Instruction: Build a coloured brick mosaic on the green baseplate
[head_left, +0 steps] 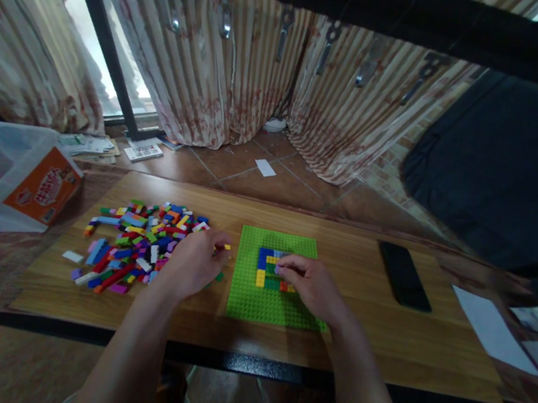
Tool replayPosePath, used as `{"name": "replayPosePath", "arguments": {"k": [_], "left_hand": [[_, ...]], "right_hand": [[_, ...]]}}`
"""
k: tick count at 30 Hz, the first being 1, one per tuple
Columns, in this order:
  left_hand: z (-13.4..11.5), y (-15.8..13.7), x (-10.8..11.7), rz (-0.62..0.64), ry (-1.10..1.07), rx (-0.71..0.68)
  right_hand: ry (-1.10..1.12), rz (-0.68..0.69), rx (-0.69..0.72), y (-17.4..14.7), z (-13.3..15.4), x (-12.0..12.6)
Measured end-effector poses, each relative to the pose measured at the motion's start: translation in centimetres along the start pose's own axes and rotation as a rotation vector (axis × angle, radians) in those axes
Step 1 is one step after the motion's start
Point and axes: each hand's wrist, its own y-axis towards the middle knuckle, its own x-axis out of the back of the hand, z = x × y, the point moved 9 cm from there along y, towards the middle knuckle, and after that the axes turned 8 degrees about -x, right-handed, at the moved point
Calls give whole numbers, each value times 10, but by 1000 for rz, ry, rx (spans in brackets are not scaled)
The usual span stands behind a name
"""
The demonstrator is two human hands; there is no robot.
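A green baseplate (243, 295) lies on the wooden table and carries a small structure of coloured bricks (262, 269), with blue, yellow, green and orange parts showing. Over this structure, my right hand (310, 285) pinches a small light purple brick (278, 269); whether it touches the bricks below I cannot tell. My left hand (196, 261) is between the baseplate and a loose brick pile (136, 242), its fingers closed on a small yellow brick (227, 246). A green brick (220, 277) lies beside that hand. My right fingers hide part of the structure.
A black phone (404, 275) lies to the right on the table (449, 349). A clear plastic box (0, 175) with an orange label stands at the left. White paper (493, 328) is beyond the right end; striped curtains (227, 74) hang behind.
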Motion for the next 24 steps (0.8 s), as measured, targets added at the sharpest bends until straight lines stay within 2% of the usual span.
{"name": "replayPosePath", "arguments": {"k": [4, 11, 24], "left_hand": [[-28, 2, -24, 70, -11, -91], [-39, 1, -52, 146, 33, -52], [-41, 2, -60, 168, 55, -49]], "right_hand": [[-85, -98, 58, -1, 7, 2], [-146, -71, 99, -3, 11, -12], [-205, -83, 88, -1, 9, -14]]}}
